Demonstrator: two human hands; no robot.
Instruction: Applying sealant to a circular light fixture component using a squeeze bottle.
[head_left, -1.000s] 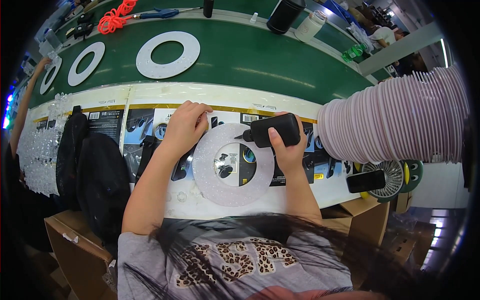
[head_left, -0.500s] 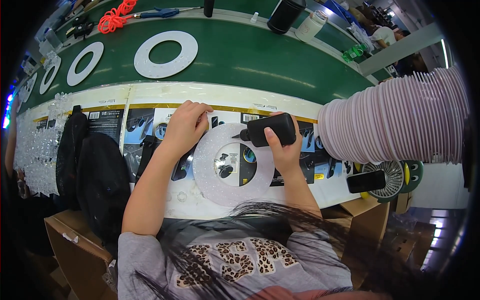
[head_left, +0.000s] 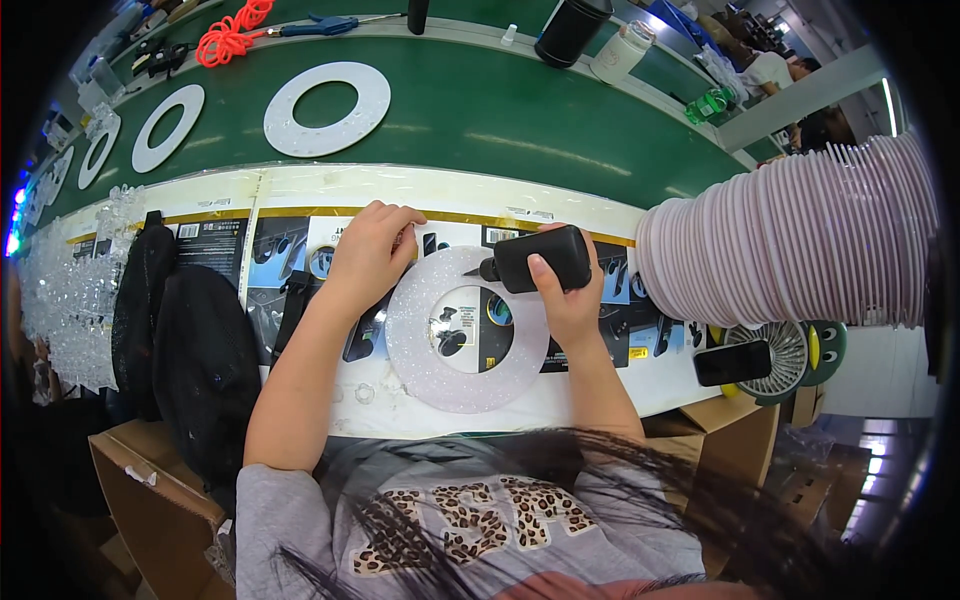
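A pale, glittery flat ring [head_left: 420,370] lies on the white, print-covered worktop in front of me. My right hand [head_left: 572,300] grips a black squeeze bottle [head_left: 545,260], tilted on its side, its thin nozzle pointing left over the ring's upper part. Whether the tip touches the ring, I cannot tell. By the ring's upper left edge, my left hand [head_left: 372,255] rests with fingers curled and pressed together; what they hold, if anything, is hidden.
Beyond the worktop, several white rings [head_left: 368,110] lie on a green belt [head_left: 500,120]. A big stack of rings [head_left: 780,240] stands at right, near a phone [head_left: 732,363] and a fan [head_left: 785,350]. Black bags [head_left: 205,370] and clear plastic pieces [head_left: 75,310] are at left.
The rings on the green belt have shifted slightly left. Both hands and the bottle look almost still. Loose hair strands have swung across the lower part of the view.
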